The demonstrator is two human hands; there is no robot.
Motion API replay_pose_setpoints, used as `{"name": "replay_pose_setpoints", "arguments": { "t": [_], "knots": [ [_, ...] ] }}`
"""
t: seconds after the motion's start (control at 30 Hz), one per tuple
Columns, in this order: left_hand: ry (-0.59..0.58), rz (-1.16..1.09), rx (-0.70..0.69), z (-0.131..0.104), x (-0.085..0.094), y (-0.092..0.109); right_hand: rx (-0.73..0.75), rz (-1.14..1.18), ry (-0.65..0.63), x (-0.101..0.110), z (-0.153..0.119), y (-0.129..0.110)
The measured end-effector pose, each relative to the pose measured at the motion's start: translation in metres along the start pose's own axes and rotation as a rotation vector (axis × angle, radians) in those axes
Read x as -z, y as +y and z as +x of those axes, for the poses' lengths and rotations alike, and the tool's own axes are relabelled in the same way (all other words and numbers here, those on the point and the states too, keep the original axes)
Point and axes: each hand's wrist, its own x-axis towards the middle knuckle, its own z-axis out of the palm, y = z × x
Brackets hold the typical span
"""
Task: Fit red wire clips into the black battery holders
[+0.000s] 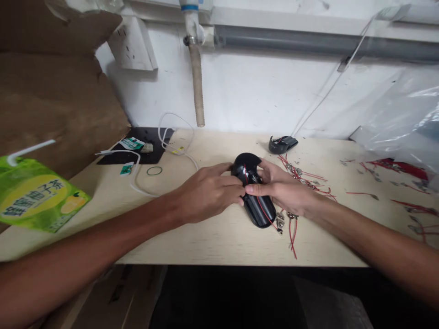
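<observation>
A black elongated plastic shell [261, 212] with a rounded top is held between my two hands above the pale table. My left hand [214, 189] grips its left side, fingers closed at the edge. From the right, my right hand [283, 185] wraps round the shell, with the thumb pressed on its middle near my left fingertips. A thin red wire [262, 208] runs along the shell and leads to a small metal contact [280, 221] beside its lower right edge. More metal contacts with red wires [293, 233] lie just right of it.
Another black shell [283, 144] sits near the wall. Red-wired metal pieces [308, 180] are scattered over the right side of the table [206, 246]. At left are a white cable [137, 173], a green band [154, 171], a black sheet [151, 157] and a green drink pouch [44, 196].
</observation>
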Motion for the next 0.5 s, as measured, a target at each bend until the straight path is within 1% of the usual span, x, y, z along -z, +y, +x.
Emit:
{"name": "replay_pose_setpoints", "arguments": {
  "t": [0.07, 0.13, 0.27, 0.4, 0.43, 0.5],
  "knots": [
    [0.015, 0.029, -0.015, 0.001, 0.001, -0.001, 0.032, -0.018, 0.019, 0.000, 0.000, -0.001],
    [0.041, 0.066, -0.036, 0.003, 0.003, -0.002, 0.039, 0.019, 0.024, 0.002, 0.001, -0.002],
    [0.087, 0.140, -0.085, 0.007, 0.010, -0.004, -0.042, 0.196, -0.049, 0.006, 0.002, -0.003],
    [0.123, 0.189, -0.115, 0.007, 0.009, -0.006, -0.126, 0.234, -0.134, 0.002, 0.000, -0.003],
    [0.122, 0.188, -0.119, 0.007, 0.009, -0.007, -0.130, 0.240, -0.138, 0.000, -0.001, -0.004],
    [0.109, 0.168, -0.113, 0.006, 0.007, -0.007, -0.107, 0.236, -0.106, -0.003, -0.002, -0.004]
  ]
}}
